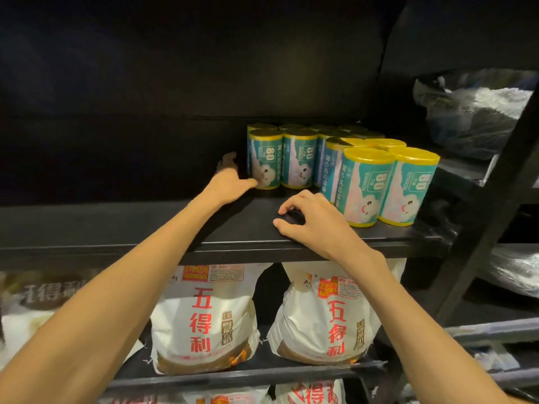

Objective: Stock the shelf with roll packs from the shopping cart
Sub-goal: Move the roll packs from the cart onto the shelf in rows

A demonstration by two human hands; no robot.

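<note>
Several teal roll packs with yellow ends stand upright in rows on the black shelf, toward its right side. My left hand reaches in beside the leftmost front pack, thumb touching its lower left side, fingers stretched behind into the dark. My right hand hovers over the shelf's front part with fingers loosely curled and holds nothing, just left of the nearest pack. The shopping cart is out of view.
White flour bags with red characters sit on the shelf below. A black upright post stands at the right, with plastic-wrapped goods behind it. The shelf's left half lies dark.
</note>
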